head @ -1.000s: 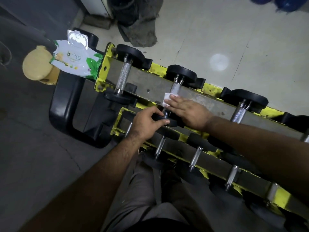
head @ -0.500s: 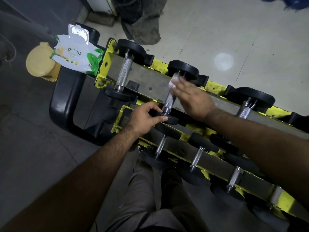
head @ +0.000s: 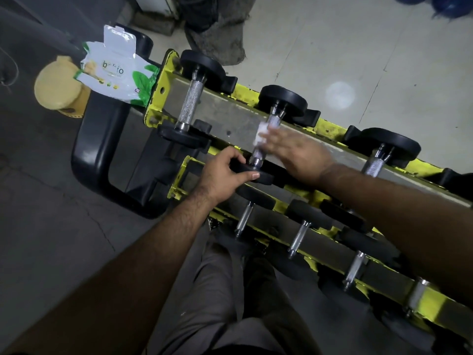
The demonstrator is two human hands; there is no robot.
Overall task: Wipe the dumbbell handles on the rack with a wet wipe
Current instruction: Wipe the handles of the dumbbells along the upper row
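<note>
On the upper shelf of the yellow rack (head: 163,90), second dumbbell (head: 268,134) from the left getting the attention. Right hand (head: 297,155) laid over its knurled handle (head: 258,152), blurred, fingers stretched long and pressing the white wet wipe (head: 260,135) against the metal about halfway along the bar. Wipe bunched under the fingertips, poking out on the left side of the handle. Cannot tell whether the thumb curls underneath. Left hand (head: 225,175) down at the near end, fingers and thumb curled round the black near plate (head: 253,172), gripping its rim, thumbnail facing up. Far plate (head: 284,98) seated at the back rail of the rack. Leftmost dumbbell (head: 192,101) just beside, lying untouched across the grey shelf, handle bare and shiny. Third dumbbell (head: 378,157) off to the right, partly behind the right forearm. Lower shelf nearer the body, holding a row of smaller dumbbells (head: 299,231) with thin chrome bars. Wet wipe packet (head: 115,75) perched at the left end of the rack, white with green leaves, flap standing open. Yellow round container (head: 57,88) beside and partly under the packet. Black curved frame (head: 97,155) on the grey floor below that. Grey trousers (head: 217,290) visible at the bottom of the view.
</note>
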